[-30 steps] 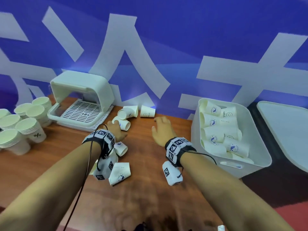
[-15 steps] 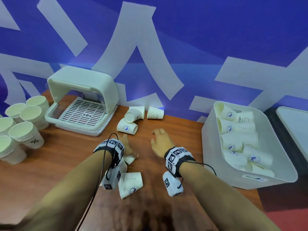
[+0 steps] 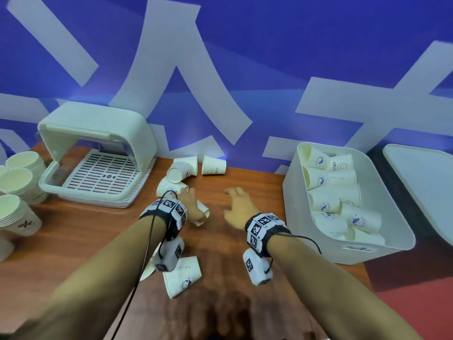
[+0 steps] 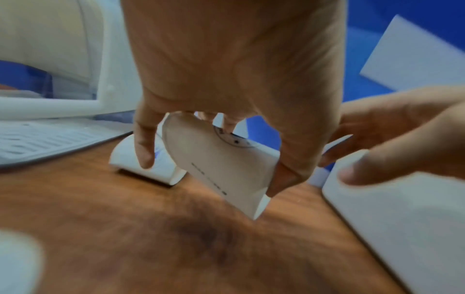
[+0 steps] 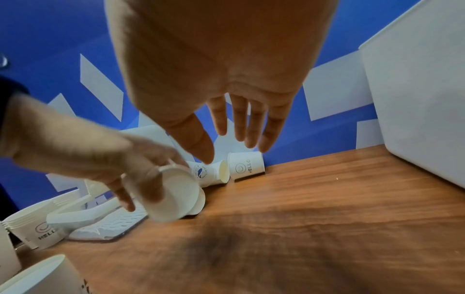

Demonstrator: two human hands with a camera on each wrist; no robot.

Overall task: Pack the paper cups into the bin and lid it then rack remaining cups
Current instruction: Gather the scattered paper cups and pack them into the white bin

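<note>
My left hand [image 3: 193, 204] grips a white paper cup [image 4: 221, 159] tilted just above the wooden table; the same cup [image 5: 173, 197] shows in the right wrist view. My right hand [image 3: 236, 201] hovers open beside it, fingers [image 5: 241, 123] straight and holding nothing. Three loose cups lie on their sides near the wall, one marked HELLO [image 3: 213, 165]. Another cup [image 3: 182, 276] lies under my left wrist. The white bin [image 3: 382, 251] at the right holds several cups lying down. Its lid [image 3: 424, 182] lies further right.
A white cup rack [image 3: 98, 155] with a slatted tray and raised cover stands at the back left. Stacks of paper cups [image 3: 17, 195] stand at the far left. The blue and white wall runs close behind the table.
My left hand has closed round a cup and lifted it off the table. The right hand has drawn back slightly from the wall. The head view has shifted left and closer.
</note>
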